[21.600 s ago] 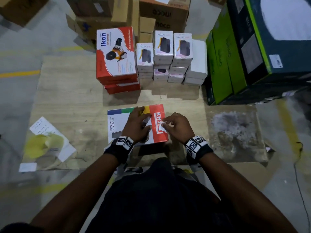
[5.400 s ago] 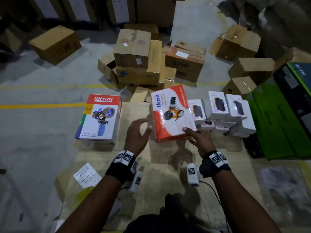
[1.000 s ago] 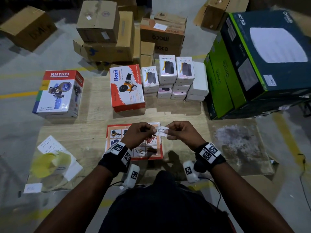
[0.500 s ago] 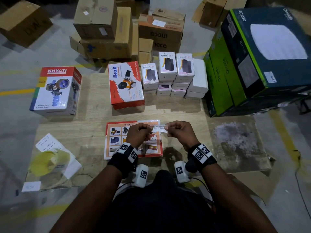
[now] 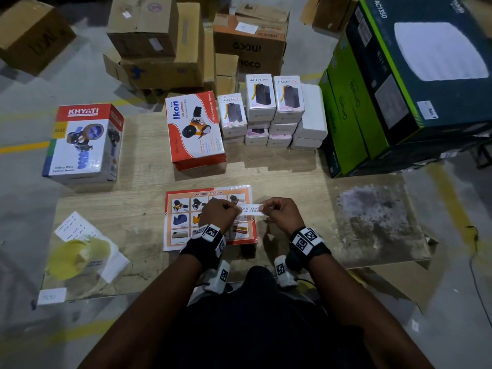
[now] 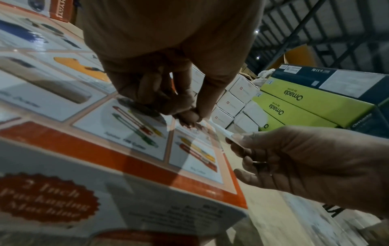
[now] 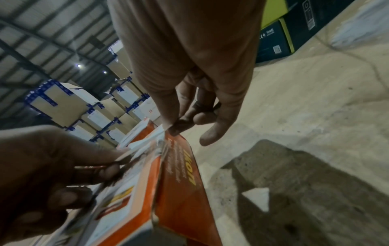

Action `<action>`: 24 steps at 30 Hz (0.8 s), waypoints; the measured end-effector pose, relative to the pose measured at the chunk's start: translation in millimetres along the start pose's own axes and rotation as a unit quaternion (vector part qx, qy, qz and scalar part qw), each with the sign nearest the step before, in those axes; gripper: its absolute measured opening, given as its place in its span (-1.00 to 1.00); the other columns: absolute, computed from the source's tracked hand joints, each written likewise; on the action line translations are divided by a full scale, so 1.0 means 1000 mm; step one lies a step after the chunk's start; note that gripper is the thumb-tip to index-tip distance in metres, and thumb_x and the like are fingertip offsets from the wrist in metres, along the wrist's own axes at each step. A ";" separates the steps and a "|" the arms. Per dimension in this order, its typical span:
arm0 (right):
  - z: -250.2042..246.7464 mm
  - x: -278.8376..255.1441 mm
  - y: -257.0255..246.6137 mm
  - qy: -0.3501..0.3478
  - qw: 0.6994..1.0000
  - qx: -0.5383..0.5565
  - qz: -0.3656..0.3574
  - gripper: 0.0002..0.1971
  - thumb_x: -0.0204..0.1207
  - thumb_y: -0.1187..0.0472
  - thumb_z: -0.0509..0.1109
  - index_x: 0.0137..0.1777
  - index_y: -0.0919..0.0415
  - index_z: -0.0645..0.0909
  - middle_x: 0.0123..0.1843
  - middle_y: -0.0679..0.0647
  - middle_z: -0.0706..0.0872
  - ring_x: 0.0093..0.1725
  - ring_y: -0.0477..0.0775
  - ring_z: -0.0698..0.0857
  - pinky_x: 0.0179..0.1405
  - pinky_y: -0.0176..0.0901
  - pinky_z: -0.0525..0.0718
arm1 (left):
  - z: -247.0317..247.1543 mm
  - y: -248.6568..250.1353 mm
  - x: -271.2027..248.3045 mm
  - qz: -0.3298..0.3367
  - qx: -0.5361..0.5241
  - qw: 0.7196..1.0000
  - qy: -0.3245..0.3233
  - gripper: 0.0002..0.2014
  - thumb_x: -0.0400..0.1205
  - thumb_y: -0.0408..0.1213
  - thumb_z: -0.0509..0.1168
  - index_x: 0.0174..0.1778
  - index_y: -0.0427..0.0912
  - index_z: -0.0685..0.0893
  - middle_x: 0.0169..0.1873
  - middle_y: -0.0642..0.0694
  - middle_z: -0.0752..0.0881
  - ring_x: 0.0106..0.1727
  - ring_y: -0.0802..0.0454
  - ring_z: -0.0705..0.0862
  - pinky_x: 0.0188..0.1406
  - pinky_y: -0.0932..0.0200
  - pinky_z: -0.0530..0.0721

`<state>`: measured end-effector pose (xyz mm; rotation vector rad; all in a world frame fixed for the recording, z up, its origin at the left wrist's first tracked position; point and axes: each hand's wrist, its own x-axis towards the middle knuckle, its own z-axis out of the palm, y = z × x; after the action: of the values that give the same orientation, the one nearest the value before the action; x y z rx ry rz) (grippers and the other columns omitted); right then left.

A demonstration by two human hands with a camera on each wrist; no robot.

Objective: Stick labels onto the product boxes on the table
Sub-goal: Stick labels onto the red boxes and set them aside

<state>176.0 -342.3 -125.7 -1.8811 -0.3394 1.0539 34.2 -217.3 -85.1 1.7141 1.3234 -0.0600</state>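
Note:
A small white label (image 5: 251,209) with printed text is stretched between my two hands. My left hand (image 5: 219,214) pinches its left end and my right hand (image 5: 282,213) pinches its right end, just above the right edge of an orange Ikon box (image 5: 186,222) lying flat on the wooden table (image 5: 138,209). In the left wrist view the left fingertips (image 6: 189,116) hold the label (image 6: 223,131) over the box top (image 6: 126,133). In the right wrist view the right fingertips (image 7: 174,128) grip the label (image 7: 147,141) by the box's orange side (image 7: 185,183).
A Khyati box (image 5: 82,142) stands at the far left, an upright Ikon box (image 5: 194,129) and several small white Halley boxes (image 5: 271,113) at the back. Large green and dark boxes (image 5: 386,89) fill the right. A yellow label roll on papers (image 5: 77,257) lies front left.
Since a second ago, both hands hold the label a little lower and closer to the flat box's right edge. The boxes on the table have not moved.

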 end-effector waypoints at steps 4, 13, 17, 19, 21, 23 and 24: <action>0.000 0.002 0.005 0.006 1.000 0.013 0.011 -0.89 0.55 0.38 0.54 -0.02 0.46 0.79 -0.14 0.26 0.84 -0.29 -0.04 0.72 -0.40 -0.33 0.67 | 0.003 0.003 0.000 -0.004 0.036 0.999 -0.003 -0.84 0.51 -0.14 0.48 -0.31 -0.13 0.86 -0.28 -0.11 0.84 -0.25 -0.03 0.76 -0.22 0.22 0.65; 0.001 0.007 0.011 -0.007 1.000 0.012 0.016 -0.94 0.52 0.38 0.56 -0.16 0.27 0.79 -0.10 0.37 0.85 -0.16 0.23 0.77 -0.05 0.26 0.79 | 0.007 0.004 0.002 0.008 0.101 0.995 -0.007 -0.79 0.53 -0.14 0.41 -0.29 -0.18 0.84 -0.24 -0.13 0.84 -0.24 -0.06 0.77 -0.17 0.09 0.78; -0.001 0.004 0.011 -0.002 0.999 0.036 0.018 -0.96 0.52 0.38 0.57 -0.09 0.38 0.79 -0.10 0.40 0.84 -0.23 0.17 0.72 -0.21 0.03 0.71 | 0.009 0.006 0.002 0.001 0.124 0.992 -0.002 -0.76 0.52 -0.12 0.35 -0.31 -0.19 0.80 -0.30 -0.12 0.81 -0.23 -0.08 0.76 -0.22 0.08 0.73; -0.001 0.004 0.011 0.001 0.999 0.038 0.019 -0.94 0.51 0.38 0.58 -0.06 0.36 0.79 -0.12 0.40 0.83 -0.31 0.12 0.70 -0.29 -0.03 0.67 | 0.010 0.005 0.002 -0.001 0.132 0.991 0.003 -0.75 0.55 -0.11 0.31 -0.31 -0.17 0.79 -0.34 -0.10 0.79 -0.25 -0.09 0.74 -0.25 0.10 0.71; -0.001 0.004 0.011 0.004 0.999 0.039 0.018 -0.91 0.49 0.38 0.59 -0.03 0.34 0.79 -0.12 0.39 0.83 -0.35 0.10 0.70 -0.34 -0.06 0.66 | 0.011 0.004 0.001 0.002 0.136 0.991 0.006 -0.75 0.58 -0.12 0.29 -0.29 -0.14 0.80 -0.31 -0.08 0.79 -0.23 -0.09 0.74 -0.24 0.12 0.72; -0.001 0.004 0.011 0.005 0.999 0.036 0.016 -0.89 0.49 0.38 0.59 0.00 0.33 0.79 -0.13 0.37 0.84 -0.33 0.12 0.72 -0.34 -0.06 0.67 | 0.012 0.004 0.001 0.008 0.139 0.990 0.006 -0.76 0.60 -0.13 0.28 -0.23 -0.13 0.81 -0.26 -0.05 0.80 -0.21 -0.07 0.72 -0.25 0.16 0.65; -0.002 0.004 0.011 0.004 0.999 0.034 0.014 -0.89 0.50 0.38 0.58 0.01 0.32 0.79 -0.13 0.36 0.84 -0.32 0.13 0.73 -0.34 -0.05 0.67 | 0.012 0.004 0.001 0.011 0.142 0.990 0.008 -0.76 0.61 -0.13 0.28 -0.21 -0.12 0.81 -0.24 -0.05 0.80 -0.20 -0.07 0.71 -0.25 0.17 0.61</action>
<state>177.8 -347.2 -136.4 -1.8330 -0.2699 1.0637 43.3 -224.4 -90.4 1.9710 1.3582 -0.2333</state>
